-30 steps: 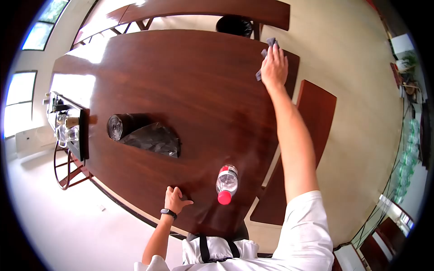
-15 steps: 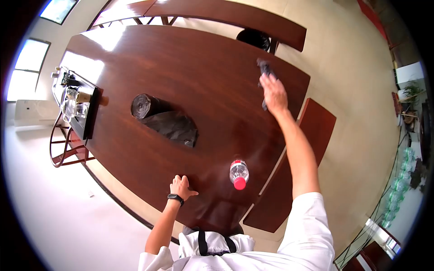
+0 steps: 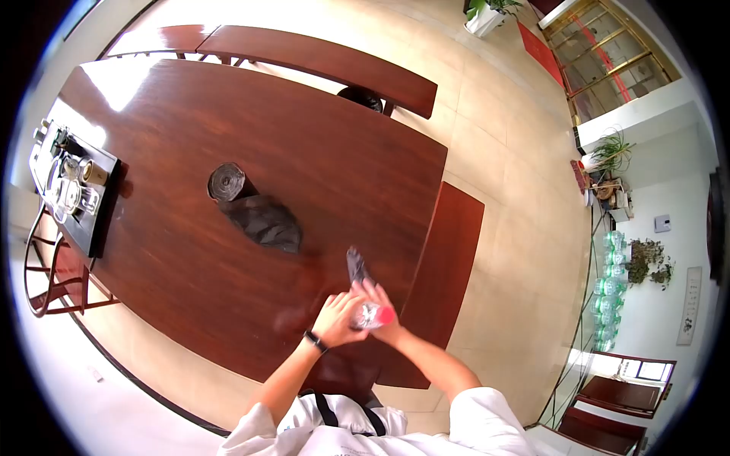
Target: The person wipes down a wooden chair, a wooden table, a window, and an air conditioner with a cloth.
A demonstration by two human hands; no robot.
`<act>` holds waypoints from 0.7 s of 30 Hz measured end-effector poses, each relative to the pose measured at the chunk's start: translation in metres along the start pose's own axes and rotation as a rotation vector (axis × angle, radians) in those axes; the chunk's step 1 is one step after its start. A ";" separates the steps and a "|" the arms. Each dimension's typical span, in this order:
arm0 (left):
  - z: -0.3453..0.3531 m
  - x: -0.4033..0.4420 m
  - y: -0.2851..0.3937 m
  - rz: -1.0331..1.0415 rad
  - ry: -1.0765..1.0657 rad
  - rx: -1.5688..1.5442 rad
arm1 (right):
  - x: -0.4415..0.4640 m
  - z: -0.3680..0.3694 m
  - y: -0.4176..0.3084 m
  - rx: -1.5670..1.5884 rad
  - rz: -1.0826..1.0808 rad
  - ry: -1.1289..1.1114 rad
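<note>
My left hand [image 3: 339, 319], with a dark band on its wrist, is wrapped round a clear plastic bottle [image 3: 368, 316] with a red cap, which is tilted toward the right. Close behind the bottle is my right hand [image 3: 379, 304], its fingers on a dark grey cloth [image 3: 356, 266] that sticks out beyond them; the bottle partly hides this hand. Farther up the brown wooden table [image 3: 304, 137] lies a roll of black plastic bags [image 3: 230, 182], its loose end [image 3: 266, 223] spread toward the hands.
A black tray [image 3: 104, 205] with glass teaware is at the table's left edge, beside a wooden chair [image 3: 65, 273]. Benches stand along the right side [image 3: 449, 251] and far side [image 3: 327, 64]. A black bin [image 3: 360, 98] is partly under the far bench.
The view has turned to the right. My right hand has come back from the table's far right with the cloth. My left hand has taken hold of the bottle, which was standing on the table.
</note>
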State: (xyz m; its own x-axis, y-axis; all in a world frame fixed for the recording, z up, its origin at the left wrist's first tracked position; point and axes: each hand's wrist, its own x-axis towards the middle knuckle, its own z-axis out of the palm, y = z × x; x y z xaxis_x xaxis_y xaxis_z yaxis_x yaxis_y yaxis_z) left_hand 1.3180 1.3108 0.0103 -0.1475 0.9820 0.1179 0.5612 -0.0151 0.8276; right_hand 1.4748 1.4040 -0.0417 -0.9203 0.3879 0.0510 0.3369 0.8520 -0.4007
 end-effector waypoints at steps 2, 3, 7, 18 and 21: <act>-0.019 -0.031 -0.012 -0.051 0.067 -0.134 | -0.039 0.043 -0.038 0.150 -0.010 -0.104; -0.028 -0.040 -0.017 -0.102 0.108 -0.183 | -0.056 0.065 -0.052 0.181 -0.066 -0.197; -0.048 -0.021 -0.037 -0.125 0.232 -0.074 | -0.038 0.048 -0.086 0.067 -0.466 -0.138; -0.037 0.106 -0.104 -0.059 0.476 -0.169 | 0.136 -0.013 0.103 0.051 -0.437 0.050; -0.044 0.137 -0.113 -0.084 0.576 -0.185 | 0.176 -0.021 0.143 -0.082 -0.337 0.153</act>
State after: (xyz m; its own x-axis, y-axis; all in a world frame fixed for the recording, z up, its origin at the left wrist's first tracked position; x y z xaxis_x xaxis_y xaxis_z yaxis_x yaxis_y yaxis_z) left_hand 1.1979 1.4390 -0.0430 -0.6306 0.7225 0.2833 0.3853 -0.0255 0.9225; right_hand 1.3655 1.6012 -0.0706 -0.9440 0.1239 0.3058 0.0410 0.9637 -0.2638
